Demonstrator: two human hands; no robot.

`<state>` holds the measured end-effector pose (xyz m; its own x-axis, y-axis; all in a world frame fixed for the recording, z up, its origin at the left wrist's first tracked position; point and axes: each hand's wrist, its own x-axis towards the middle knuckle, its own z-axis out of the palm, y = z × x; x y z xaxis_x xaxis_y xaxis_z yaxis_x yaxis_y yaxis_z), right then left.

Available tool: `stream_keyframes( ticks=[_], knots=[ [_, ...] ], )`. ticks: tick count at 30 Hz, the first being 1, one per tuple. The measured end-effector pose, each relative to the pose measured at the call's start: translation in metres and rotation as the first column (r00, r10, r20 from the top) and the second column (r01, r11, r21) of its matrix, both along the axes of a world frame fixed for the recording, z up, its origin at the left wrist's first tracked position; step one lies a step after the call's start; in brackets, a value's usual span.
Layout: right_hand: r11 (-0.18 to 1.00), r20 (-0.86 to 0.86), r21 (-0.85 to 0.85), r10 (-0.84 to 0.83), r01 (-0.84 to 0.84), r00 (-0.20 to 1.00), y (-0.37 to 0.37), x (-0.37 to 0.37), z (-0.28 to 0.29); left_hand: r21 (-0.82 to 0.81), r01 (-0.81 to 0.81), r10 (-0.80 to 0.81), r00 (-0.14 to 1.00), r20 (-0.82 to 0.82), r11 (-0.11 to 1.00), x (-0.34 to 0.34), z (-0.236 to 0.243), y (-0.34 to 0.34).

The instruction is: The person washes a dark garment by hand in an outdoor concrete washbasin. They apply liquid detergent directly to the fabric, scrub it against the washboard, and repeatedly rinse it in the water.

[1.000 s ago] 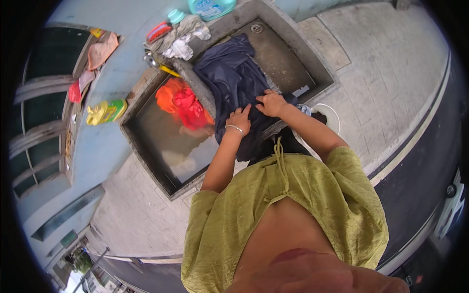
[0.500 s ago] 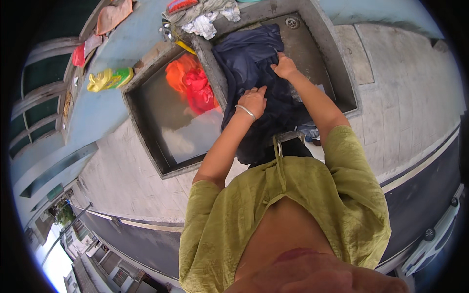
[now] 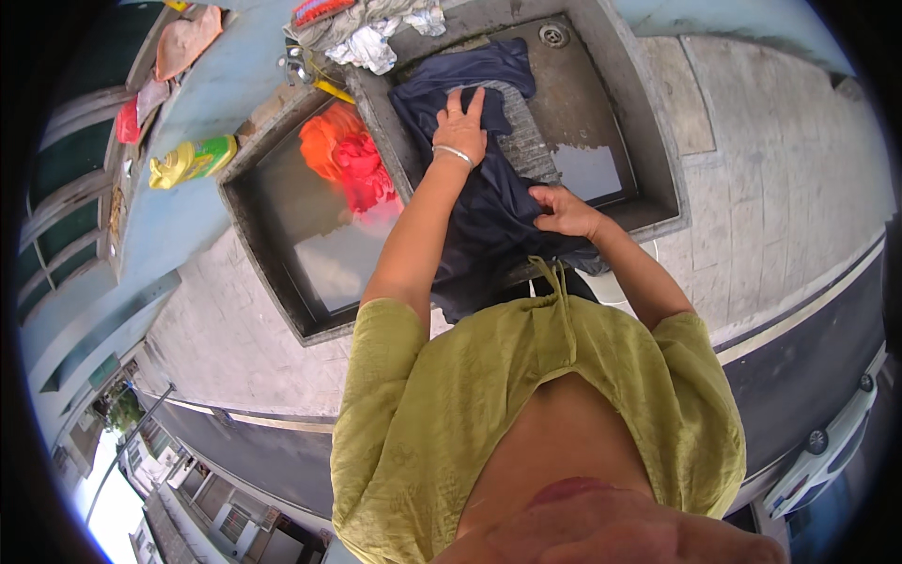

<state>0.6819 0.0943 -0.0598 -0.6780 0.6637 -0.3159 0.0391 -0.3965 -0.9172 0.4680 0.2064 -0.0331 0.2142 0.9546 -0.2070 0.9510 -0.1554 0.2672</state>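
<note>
A wet navy garment lies spread over the left part of the right-hand basin and hangs over its near edge. Beside it shows a strip of grey ridged washboard. My left hand, with a bracelet at the wrist, rests on the upper part of the cloth, fingers stretched and spread. Lower down, my right hand grips the garment's right edge, its fingers curled at the fabric; part of the grasp is hidden.
The left basin holds cloudy water with red and orange cloths. Behind stand a tap, white cloth and a red brush. A yellow-green bottle lies at the left. The right basin has a drain.
My left hand has moved up and away over the cloth and spread its fingers. My right hand has come down toward me, pulling the garment's right side back and baring the washboard.
</note>
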Motion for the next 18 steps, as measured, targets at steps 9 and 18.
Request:
stream_keyframes(
  ticks=[9, 18],
  knots=[
    [0.930, -0.078, -0.230, -0.312, 0.287, 0.947, -0.006, 0.019, 0.036, 0.116, -0.173, 0.130, 0.942, 0.309, 0.978, -0.022, -0.025, 0.068],
    [0.834, 0.176, -0.343, -0.395, 0.432, 0.902, 0.000, 0.017, -0.001, -0.492, -0.277, 0.450, -0.204, 0.869, 0.825, -0.050, 0.057, 0.131]
  ],
)
